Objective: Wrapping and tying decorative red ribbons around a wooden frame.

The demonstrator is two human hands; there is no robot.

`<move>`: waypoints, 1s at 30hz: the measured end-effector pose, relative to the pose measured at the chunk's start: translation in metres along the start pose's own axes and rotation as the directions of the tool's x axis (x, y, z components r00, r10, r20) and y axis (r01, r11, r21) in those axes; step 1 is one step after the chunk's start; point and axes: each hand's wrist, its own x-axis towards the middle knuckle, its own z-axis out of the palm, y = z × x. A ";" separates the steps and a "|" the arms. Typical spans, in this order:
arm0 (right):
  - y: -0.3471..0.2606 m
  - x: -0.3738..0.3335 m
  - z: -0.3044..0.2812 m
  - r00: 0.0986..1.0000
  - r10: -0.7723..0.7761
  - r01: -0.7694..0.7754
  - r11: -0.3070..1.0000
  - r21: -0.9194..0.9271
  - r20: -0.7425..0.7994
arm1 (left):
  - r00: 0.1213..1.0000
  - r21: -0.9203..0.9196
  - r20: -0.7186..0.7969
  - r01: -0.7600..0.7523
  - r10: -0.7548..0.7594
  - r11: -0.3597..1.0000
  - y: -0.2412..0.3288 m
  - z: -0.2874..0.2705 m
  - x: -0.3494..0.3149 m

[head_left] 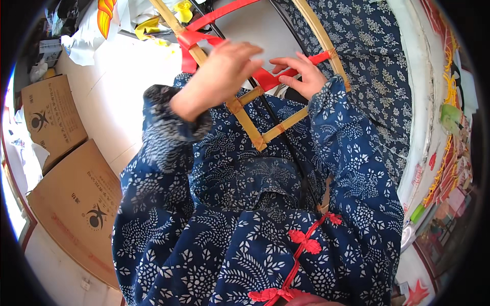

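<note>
A frame of pale bamboo-like strips (283, 125) rests in front of me over my lap, with brownish bindings at its joints. Red strips of cloth or paper (266, 80) run across it between the two side rails. My left hand (222, 71) is raised over the left rail, its fingers bent toward the middle and apart from the thumb; nothing shows in it. On the other side, my right hand (303, 77) lies over the lowest red strip, thumb and forefinger spread around it. Whether the fingertips press on the strip I cannot tell.
Dark rods (290, 21) pass beneath the frame. Two cardboard boxes (76, 199) stand at the left. Blue-and-white patterned cloth (375, 66) covers the area at the right, beside a pale curved edge (426, 76). Yellow scraps (148, 28) lie at the far left.
</note>
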 end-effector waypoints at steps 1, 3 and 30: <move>-0.001 -0.001 0.000 1.000 0.006 -0.006 1.000 -0.004 -0.003 | 0.978 0.193 0.093 -0.202 0.187 0.960 -0.008 0.011 0.007; -0.002 -0.001 0.000 1.000 0.014 -0.014 1.000 -0.009 0.007 | 0.913 0.356 0.217 -0.404 0.346 0.843 -0.014 0.022 0.017; -0.012 0.022 0.031 0.969 0.157 -0.214 0.921 -0.325 -0.191 | 0.918 0.511 0.312 0.056 -0.246 0.858 -0.020 0.009 0.029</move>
